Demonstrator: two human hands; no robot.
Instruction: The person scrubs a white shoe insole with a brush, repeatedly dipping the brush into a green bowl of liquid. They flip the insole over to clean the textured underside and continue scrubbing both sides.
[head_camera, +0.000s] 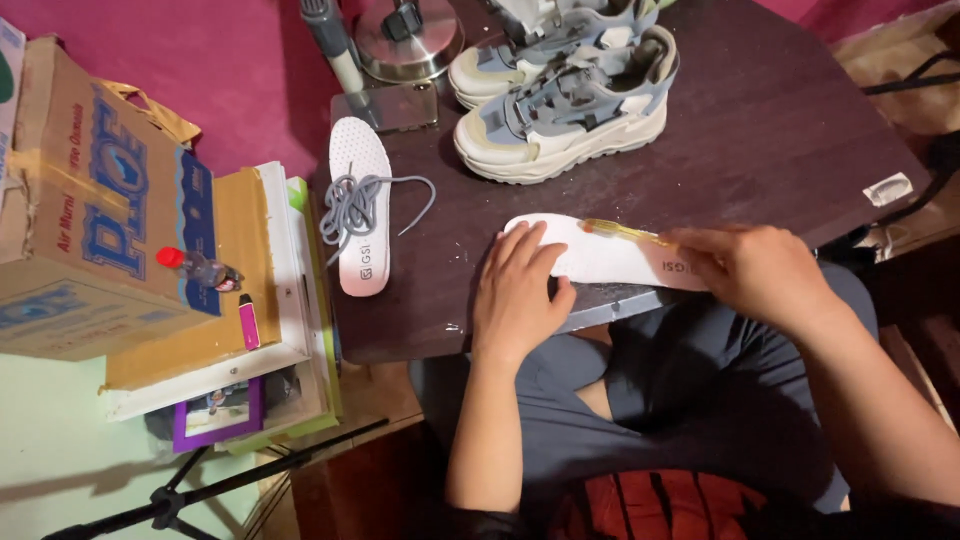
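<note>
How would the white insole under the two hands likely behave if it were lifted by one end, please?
The white insole looks thin and flat, so probably light and bendy. It overhangs the table edge, pinned by the left hand, so it might slide.

The insole (600, 258) is white, flat and foot-shaped, and lies near the front edge of the dark surface (760, 150), its long axis running left to right. Its right end reaches the edge and carries a small grey print. The left hand (520, 292) lies flat on its left end, palm down, fingers spread, covering that part. The brush (625, 233) is thin, with a translucent yellow handle; it lies almost level along the insole's far edge, head pointing left, handle end held in the right hand (760, 275).
</note>
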